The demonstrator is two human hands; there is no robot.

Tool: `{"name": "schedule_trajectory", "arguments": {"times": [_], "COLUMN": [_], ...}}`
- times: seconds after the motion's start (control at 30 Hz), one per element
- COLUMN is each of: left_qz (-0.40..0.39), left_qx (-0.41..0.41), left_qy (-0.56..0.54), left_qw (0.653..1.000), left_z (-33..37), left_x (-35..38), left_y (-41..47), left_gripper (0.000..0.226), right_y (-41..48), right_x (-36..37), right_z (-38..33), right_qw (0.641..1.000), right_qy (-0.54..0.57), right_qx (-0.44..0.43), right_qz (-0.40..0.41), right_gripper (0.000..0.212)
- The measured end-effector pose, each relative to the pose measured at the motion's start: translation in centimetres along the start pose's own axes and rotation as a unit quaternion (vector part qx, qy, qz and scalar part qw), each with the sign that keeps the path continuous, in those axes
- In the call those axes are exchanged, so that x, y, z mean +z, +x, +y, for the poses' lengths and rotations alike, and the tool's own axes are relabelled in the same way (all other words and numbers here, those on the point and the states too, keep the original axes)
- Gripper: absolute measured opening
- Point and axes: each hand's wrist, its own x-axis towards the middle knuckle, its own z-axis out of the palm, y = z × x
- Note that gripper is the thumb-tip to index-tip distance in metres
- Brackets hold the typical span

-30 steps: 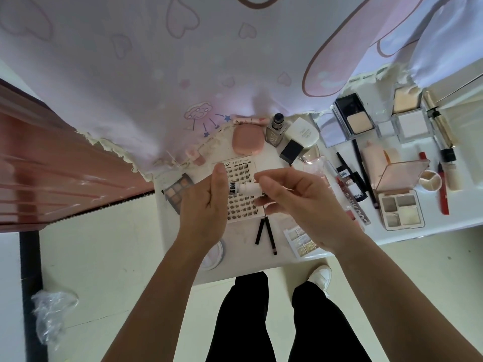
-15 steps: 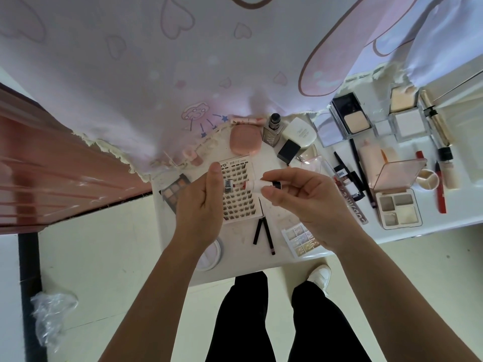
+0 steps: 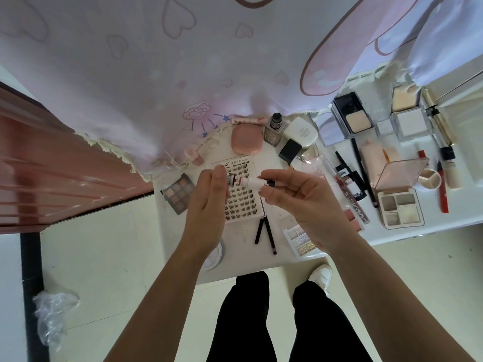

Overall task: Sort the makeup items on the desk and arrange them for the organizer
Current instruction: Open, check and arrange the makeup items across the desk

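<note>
We hold the small white tube above the lash tray, toward the left of the desk. Our left hand pinches its barcoded cap; our right hand pinches the body. We judge this a sorting check; next, the 2 parts need pressing together squarely.

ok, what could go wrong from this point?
1. The left hand pinches the cap just off the white tube in the right hand; a slip could drop it into the clutter.
2. The tube's red tip hangs over the lash tray and might smear it.
3. The glitter palette lies at the front edge of the desk under the right wrist; a nudge could knock it off.
</note>
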Motion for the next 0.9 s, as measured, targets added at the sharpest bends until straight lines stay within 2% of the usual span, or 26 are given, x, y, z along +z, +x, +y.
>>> {"name": "schedule_trajectory", "arguments": {"times": [0.1, 0.23, 0.37, 0.5, 0.57, 0.63, 0.73, 0.83, 0.9], "left_qz": [-0.009, -0.062, -0.061, -0.018, 0.036, 0.094, 0.14, 0.141, 0.142], "left_qx": [-0.075, -0.111, -0.168, -0.154, -0.134, -0.105, -0.059, -0.028, -0.004], "left_qy": [-0.081, -0.155, -0.179, -0.18, -0.152, -0.081, 0.05, 0.122, 0.154], "left_qw": [0.994, 0.98, 0.967, 0.971, 0.979, 0.987, 0.987, 0.982, 0.978], "left_z": [-1.0, -2.1, -1.9, -1.8, -1.9, -2.4, -2.7, -2.7, -2.8], "left_x": [-0.5, -1.0, -0.7, -0.9, -1.4, -1.8, -2.2, -1.9, -1.3], "left_y": [0.2, 0.4, 0.5, 1.0, 2.0, 3.4, 5.8, 8.4, 9.7], "left_gripper": [0.047, 0.036, 0.026, 0.016, 0.01, 0.01, 0.019, 0.025, 0.02], "right_y": [0.3, 0.5, 0.6, 1.0, 1.5, 2.0, 2.6, 3.3, 3.6], "right_x": [0.2, 0.5, 1.0, 0.8, 0.3, -0.4, -1.1, -1.3, -1.0], "right_z": [0.6, 1.2, 1.7, 2.4, 3.2, 4.4, 5.9, 6.8, 6.9], "right_qw": [1.0, 0.999, 0.999, 0.999, 0.996, 0.967, 0.886, 0.828, 0.814], "right_qy": [0.02, 0.033, 0.039, 0.027, -0.069, -0.249, -0.461, -0.56, -0.581], "right_qx": [0.012, 0.019, 0.023, 0.04, 0.049, 0.031, -0.009, 0.001, 0.002], "right_qz": [0.014, 0.017, 0.015, 0.012, 0.021, 0.035, 0.04, 0.02, 0.018], "right_gripper": [0.029, 0.032, 0.035, 0.043, 0.047, 0.05, 0.05, 0.049, 0.049]}}
